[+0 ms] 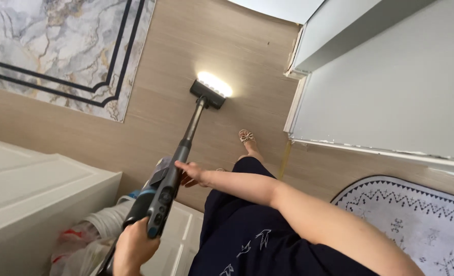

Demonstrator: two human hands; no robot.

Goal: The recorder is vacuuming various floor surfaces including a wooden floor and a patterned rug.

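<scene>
Left hand (133, 246) curling tight around something low down, fingers closed, right arm reaching long across the body, right hand (192, 173) lying flat with fingers out straight, one foot stepping ahead

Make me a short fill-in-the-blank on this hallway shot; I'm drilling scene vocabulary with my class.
1. The left hand grips the handle of a stick ____.
2. The light on the floor head is switched ____.
3. The right hand touches the vacuum's body with its fingers held ____.
4. The marble-patterned rug has a ____ border line.

Missing words: vacuum; on; open; dark
</scene>
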